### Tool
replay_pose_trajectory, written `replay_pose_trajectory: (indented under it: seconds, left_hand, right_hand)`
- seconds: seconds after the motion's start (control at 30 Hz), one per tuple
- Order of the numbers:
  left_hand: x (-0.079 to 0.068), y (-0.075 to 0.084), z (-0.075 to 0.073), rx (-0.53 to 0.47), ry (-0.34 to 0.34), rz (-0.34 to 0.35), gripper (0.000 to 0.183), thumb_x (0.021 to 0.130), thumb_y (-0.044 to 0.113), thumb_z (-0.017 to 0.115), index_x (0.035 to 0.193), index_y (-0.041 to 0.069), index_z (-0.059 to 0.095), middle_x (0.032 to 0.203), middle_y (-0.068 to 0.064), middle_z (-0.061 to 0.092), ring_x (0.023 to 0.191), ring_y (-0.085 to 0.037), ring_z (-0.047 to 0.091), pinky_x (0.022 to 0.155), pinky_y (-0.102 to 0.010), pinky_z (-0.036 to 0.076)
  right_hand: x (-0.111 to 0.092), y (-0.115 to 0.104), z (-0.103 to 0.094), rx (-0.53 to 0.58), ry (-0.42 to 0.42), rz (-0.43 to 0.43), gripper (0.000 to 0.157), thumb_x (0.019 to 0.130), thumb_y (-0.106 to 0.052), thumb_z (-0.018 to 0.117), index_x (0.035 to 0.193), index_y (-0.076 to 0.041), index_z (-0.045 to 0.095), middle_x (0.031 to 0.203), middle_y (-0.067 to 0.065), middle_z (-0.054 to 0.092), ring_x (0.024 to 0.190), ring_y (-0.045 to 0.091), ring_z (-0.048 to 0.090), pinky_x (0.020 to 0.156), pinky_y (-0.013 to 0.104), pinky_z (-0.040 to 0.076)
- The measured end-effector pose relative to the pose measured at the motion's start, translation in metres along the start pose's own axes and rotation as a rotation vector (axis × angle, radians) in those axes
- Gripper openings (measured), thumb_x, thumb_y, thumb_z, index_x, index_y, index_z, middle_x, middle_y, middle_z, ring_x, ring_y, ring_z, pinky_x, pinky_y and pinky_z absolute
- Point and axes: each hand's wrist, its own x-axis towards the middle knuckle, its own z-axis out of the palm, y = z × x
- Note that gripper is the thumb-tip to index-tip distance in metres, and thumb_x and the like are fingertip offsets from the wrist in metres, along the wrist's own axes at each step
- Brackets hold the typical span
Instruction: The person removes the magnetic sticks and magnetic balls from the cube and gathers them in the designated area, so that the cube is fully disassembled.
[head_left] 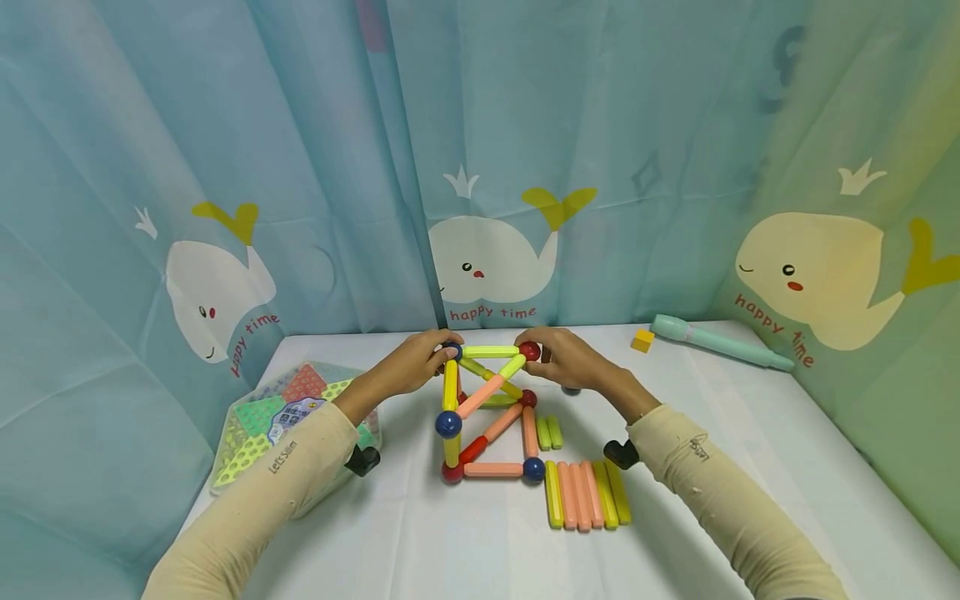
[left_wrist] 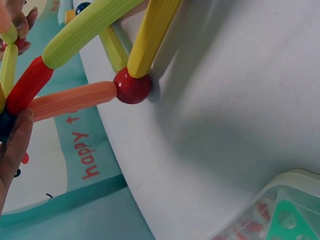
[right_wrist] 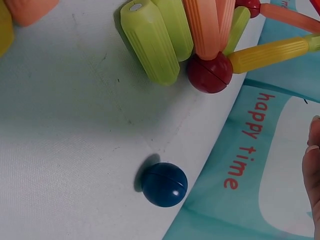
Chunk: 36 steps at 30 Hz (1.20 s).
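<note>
A frame of magnetic rods and balls stands on the white table, its rods yellow, lime, salmon and red. At its upper back left corner my left hand grips a blue ball. My right hand pinches a red ball at the upper right. A lime rod spans these two balls. Another blue ball forms the upper front corner, joined to the right-hand red ball by a slanting salmon rod and a lime one. Red balls and a blue ball mark the base corners.
Loose yellow and salmon rods lie in a row at front right, with two lime rods behind. A loose blue ball rests near the back edge. Also there: a lidded box at left, a yellow cube and a teal pen-like stick.
</note>
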Motion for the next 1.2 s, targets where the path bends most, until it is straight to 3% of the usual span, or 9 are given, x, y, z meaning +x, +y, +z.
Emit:
replay_pose_trajectory:
  seconds: [0.47, 0.97, 1.2]
  left_hand:
    - [0.0005, -0.0008, -0.0001, 0.004, -0.003, 0.001, 0.031, 0.107, 0.019, 0.048, 0.134, 0.006, 0.058, 0.112, -0.008, 0.067, 0.088, -0.014, 0.066, 0.079, -0.027, 0.058]
    - [0.0005, -0.0015, -0.0005, -0.004, -0.004, 0.001, 0.031, 0.107, 0.019, 0.049, 0.133, 0.006, 0.059, 0.113, -0.009, 0.067, 0.089, -0.015, 0.067, 0.079, -0.027, 0.058]
    - [0.0006, -0.0016, -0.0003, -0.014, -0.002, 0.011, 0.032, 0.107, 0.019, 0.049, 0.133, 0.004, 0.058, 0.113, -0.009, 0.067, 0.089, -0.015, 0.067, 0.079, -0.027, 0.059]
  right_hand:
    - [0.0026, 0.0004, -0.0016, -0.012, 0.009, -0.02, 0.025, 0.089, -0.013, 0.076, 0.112, -0.007, 0.069, 0.102, 0.006, 0.068, 0.085, 0.03, 0.061, 0.069, 0.03, 0.05]
    - [0.0022, 0.001, -0.0005, -0.021, 0.034, -0.03, 0.026, 0.089, -0.014, 0.076, 0.113, -0.005, 0.07, 0.106, 0.007, 0.07, 0.083, 0.022, 0.059, 0.069, 0.03, 0.05]
    - [0.0021, 0.0013, 0.0007, -0.006, 0.021, -0.013, 0.029, 0.09, -0.011, 0.075, 0.116, -0.002, 0.068, 0.108, 0.009, 0.069, 0.086, 0.027, 0.06, 0.071, 0.032, 0.051]
